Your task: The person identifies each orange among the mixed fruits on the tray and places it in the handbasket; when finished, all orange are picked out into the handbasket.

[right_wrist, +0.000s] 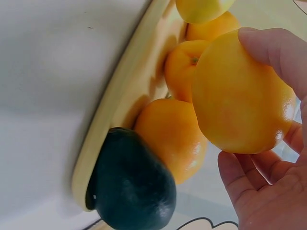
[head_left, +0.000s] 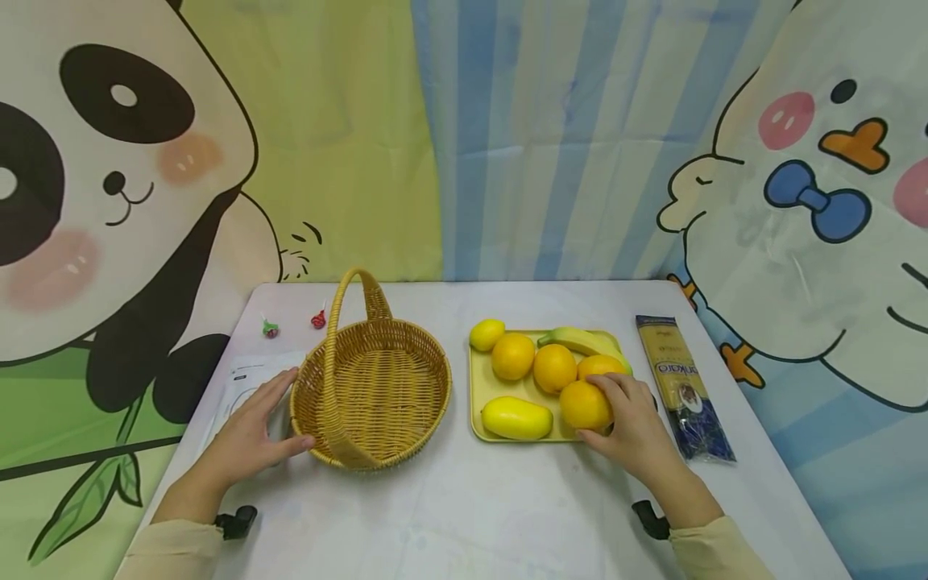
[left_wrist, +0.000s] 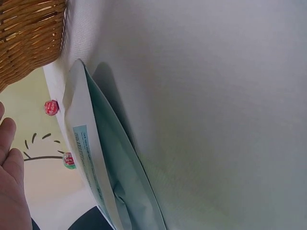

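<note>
Nearest, two pale sleeves (head_left: 174, 549) reach in over a white table (head_left: 435, 515). The left hand (head_left: 250, 431) is spread at the left side of a round wicker basket (head_left: 387, 395) with an arched handle; whether it touches the rim, I cannot tell. A flat white packet (left_wrist: 88, 139) lies by this hand. The right hand (head_left: 632, 419) pinches an orange (head_left: 584, 405) between thumb and fingers, over the near right part of a yellow tray (head_left: 474, 395).

At the tray's near edge lies a smooth, oblong yellow fruit (head_left: 516, 418). The right wrist view adds a dark green fruit (right_wrist: 134, 184) beside another orange. Behind the held orange sit three more oranges (head_left: 512, 357); a lemon (head_left: 487, 334) marks the far left corner, a banana (head_left: 580, 341) the far edge. A gold and blue package (head_left: 681, 387) lies right of the tray.

Farther back on the left are a green-wrapped candy (head_left: 270, 329) and a red-wrapped candy (head_left: 318, 320). Beyond the table hangs a cartoon backdrop (head_left: 507, 145), with a panda left and a white bird right.
</note>
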Tool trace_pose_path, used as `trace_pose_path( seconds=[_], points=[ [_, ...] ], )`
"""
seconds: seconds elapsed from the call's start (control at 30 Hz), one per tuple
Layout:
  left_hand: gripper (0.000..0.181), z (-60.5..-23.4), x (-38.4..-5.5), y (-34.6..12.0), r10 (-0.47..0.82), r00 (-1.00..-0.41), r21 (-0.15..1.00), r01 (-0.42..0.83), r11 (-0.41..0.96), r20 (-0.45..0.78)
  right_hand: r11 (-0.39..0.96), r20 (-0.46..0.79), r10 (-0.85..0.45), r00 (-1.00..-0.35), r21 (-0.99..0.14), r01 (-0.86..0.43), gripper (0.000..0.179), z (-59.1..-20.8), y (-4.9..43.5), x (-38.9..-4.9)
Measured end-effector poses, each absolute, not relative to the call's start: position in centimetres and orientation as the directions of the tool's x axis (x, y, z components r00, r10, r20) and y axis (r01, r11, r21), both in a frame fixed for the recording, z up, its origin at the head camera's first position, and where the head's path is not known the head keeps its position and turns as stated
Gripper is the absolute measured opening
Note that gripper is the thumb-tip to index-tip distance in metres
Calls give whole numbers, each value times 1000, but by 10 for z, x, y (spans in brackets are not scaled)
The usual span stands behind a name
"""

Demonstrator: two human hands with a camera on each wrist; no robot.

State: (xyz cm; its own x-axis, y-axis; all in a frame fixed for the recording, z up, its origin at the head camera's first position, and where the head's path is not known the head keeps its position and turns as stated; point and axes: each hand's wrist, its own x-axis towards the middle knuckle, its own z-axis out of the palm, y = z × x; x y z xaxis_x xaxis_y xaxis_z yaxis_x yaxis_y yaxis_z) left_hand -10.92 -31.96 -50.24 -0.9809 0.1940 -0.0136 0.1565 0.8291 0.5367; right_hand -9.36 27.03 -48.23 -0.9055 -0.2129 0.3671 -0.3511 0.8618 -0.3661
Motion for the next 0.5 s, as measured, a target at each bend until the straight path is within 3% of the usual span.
trace_pose_path(
  seconds=[0.5],
  points=[
    [122, -504, -109, -320, 198, -980, 538, 166, 827, -3, 849, 414, -247, -876, -344, -402, 85, -468, 263, -103]
  ],
)
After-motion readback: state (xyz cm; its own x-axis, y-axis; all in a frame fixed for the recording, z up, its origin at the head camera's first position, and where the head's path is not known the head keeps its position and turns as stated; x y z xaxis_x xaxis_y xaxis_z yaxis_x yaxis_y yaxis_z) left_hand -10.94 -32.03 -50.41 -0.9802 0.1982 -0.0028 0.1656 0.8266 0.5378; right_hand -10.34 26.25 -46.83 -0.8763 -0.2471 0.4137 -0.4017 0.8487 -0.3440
